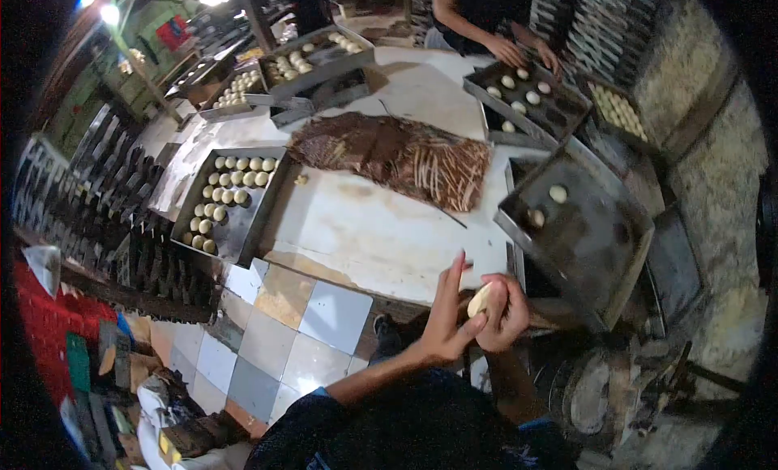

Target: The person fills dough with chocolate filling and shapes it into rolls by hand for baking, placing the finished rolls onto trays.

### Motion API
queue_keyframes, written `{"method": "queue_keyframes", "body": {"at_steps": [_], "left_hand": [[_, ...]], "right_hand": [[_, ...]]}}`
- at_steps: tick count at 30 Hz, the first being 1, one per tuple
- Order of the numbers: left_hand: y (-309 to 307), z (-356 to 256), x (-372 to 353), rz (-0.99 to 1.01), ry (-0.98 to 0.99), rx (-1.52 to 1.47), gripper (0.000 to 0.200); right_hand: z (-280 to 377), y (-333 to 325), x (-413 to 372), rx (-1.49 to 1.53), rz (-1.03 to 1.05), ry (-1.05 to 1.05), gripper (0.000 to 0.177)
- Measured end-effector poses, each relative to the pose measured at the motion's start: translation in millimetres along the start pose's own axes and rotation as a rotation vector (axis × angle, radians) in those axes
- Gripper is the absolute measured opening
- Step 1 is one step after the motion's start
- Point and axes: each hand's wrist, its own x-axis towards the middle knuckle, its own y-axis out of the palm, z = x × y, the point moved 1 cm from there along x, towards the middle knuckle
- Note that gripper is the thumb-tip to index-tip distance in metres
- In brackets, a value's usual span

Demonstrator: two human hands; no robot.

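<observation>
Both my hands meet over the near edge of the white worktable (381, 227). My right hand (504, 312) is curled around a pale dough piece (480, 300). My left hand (446, 320) presses against the same dough from the left, fingers pointing up. Just right of my hands sits a dark metal tray (600, 251) holding two dough balls (557, 194). A second tray (243, 231) to the left holds several rows of dough balls.
A brown streaked board (397, 155) lies mid-table. Another person's hands (519, 53) work at a tray (559, 117) across the table. More filled trays (324, 61) stand at the back left, stacked dark pans (89, 202) at left, tiled floor (300, 324) below.
</observation>
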Motion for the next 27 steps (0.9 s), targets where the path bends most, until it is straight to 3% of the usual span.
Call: {"method": "queue_keyframes", "body": {"at_steps": [1, 2, 3, 4, 5, 6, 7, 9, 10, 12, 14, 16, 17, 18, 19, 21, 23, 24, 26, 27], "left_hand": [[4.7, 0.2, 6.6, 0.072, -0.088, -0.153, 0.043], [9.4, -0.6, 13.2, 0.141, -0.181, -0.31, 0.043], [1.6, -12.7, 23.0, 0.185, -0.364, -0.237, 0.04], [-3.6, -11.9, 31.3, 0.212, -0.456, -0.146, 0.05], [-8.4, 1.4, 28.0, 0.222, -0.466, -0.094, 0.046], [-12.6, 20.3, 25.7, 0.23, -0.467, -0.04, 0.041], [-16.4, 33.3, 25.6, 0.244, -0.468, -0.041, 0.041], [-27.1, 60.7, 17.1, -0.231, -0.936, -0.799, 0.038], [-33.8, 73.5, 11.6, -0.225, -0.942, -0.803, 0.038], [-50.1, 111.1, 0.7, 0.099, -1.065, -0.778, 0.037], [-77.6, 157.4, 6.8, 0.397, -0.834, -1.886, 0.039], [-98.9, 137.5, 30.3, -0.186, -1.234, -1.068, 0.044], [-115.5, 151.5, 30.4, -0.139, -1.205, -1.097, 0.049], [-132.0, 156.7, 34.7, -0.14, -1.219, -1.101, 0.049], [-147.7, 161.0, 43.9, -0.128, -1.16, -1.072, 0.045], [-173.7, 178.3, 55.5, -0.15, -1.079, -1.052, 0.041], [-199.3, 197.5, 62.5, -0.158, -1.015, -1.032, 0.039], [-208.6, 206.4, 69.3, -0.162, -0.93, -1.061, 0.039], [-227.7, 224.2, 75.6, -0.176, -0.934, -1.042, 0.044], [-235.1, 231.4, 79.4, -0.214, -0.932, -1.01, 0.048]], "right_hand": [[-1.3, 12.7, 3.0, 0.18, -0.093, -0.104, 0.02], [-24.2, 16.9, 9.3, 0.268, -0.054, 0.045, 0.023], [-47.1, 21.0, 15.2, 0.356, -0.028, 0.201, 0.026], [-69.9, 25.1, 20.7, 0.438, -0.013, 0.356, 0.029], [-75.1, 29.4, 36.7, -0.049, 0.088, -0.057, 0.034], [-89.2, 34.4, 50.3, -0.096, 0.135, -0.241, 0.038], [-93.2, 41.1, 52.7, -0.181, 0.115, -0.207, 0.037], [-89.6, 63.9, 53.4, -0.274, 0.093, -0.162, 0.036], [-77.5, 78.7, 51.6, -0.125, 0.116, -0.048, 0.036], [-90.0, 99.6, 59.1, -0.166, 0.236, -0.079, 0.037], [-113.9, 114.7, 69.9, 0.048, 0.318, 0.051, 0.038], [-162.6, 120.5, 87.8, -0.123, 0.349, 0.2, 0.027], [-198.6, 117.8, 96.3, -0.43, 0.315, 0.136, 0.017], [-216.6, 117.4, 104.4, -0.797, 0.244, -0.002, 0.019], [-227.5, 114.6, 115.4, -0.931, 0.306, -0.012, 0.026], [-268.1, 118.4, 113.8, -1.11, 0.309, -0.222, 0.031], [-274.1, 118.7, 118.2, -1.192, 0.395, -0.204, 0.032], [-272.5, 118.1, 117.8, -1.489, 0.367, -0.56, 0.032], [-272.1, 121.4, 118.0, -1.768, 0.335, -0.951, 0.033], [-230.2, 140.7, 131.7, -1.454, 0.519, -0.441, 0.033]]}}
